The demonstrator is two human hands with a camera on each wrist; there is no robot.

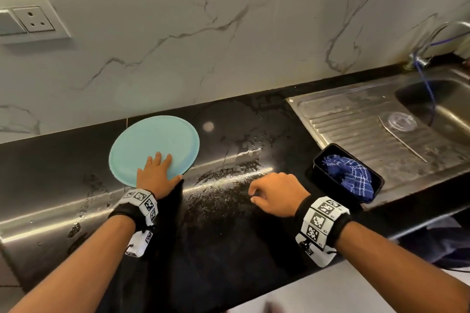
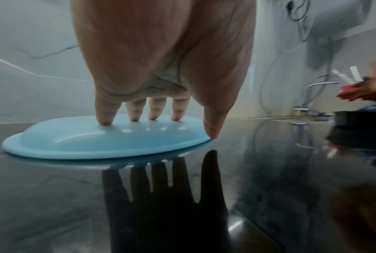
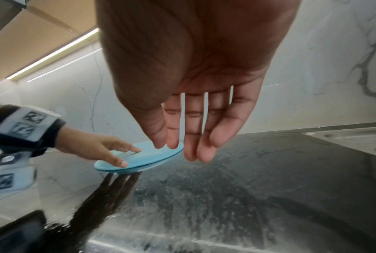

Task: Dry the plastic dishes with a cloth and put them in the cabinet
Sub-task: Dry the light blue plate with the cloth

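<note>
A light blue plastic plate (image 1: 152, 142) lies upside down on the black countertop (image 1: 229, 223), near the wall. My left hand (image 1: 166, 168) rests on it with straight fingers on its raised bottom and the thumb at its near rim; the left wrist view shows the fingertips (image 2: 105, 119) touching the plate (image 2: 85, 138). My right hand (image 1: 254, 193) hovers empty over the wet counter to the right of the plate, fingers relaxed (image 3: 180, 150). A blue checked cloth (image 1: 348, 173) lies bunched in a black tray (image 1: 320, 160) to the right of that hand.
Water streaks cover the counter (image 1: 229, 180) between the hands. A steel sink (image 1: 432, 99) with a ribbed drainboard (image 1: 356, 119), a clear lid (image 1: 401, 121) and a tap (image 1: 432, 35) is at the right. A wall socket (image 1: 33, 19) is at upper left.
</note>
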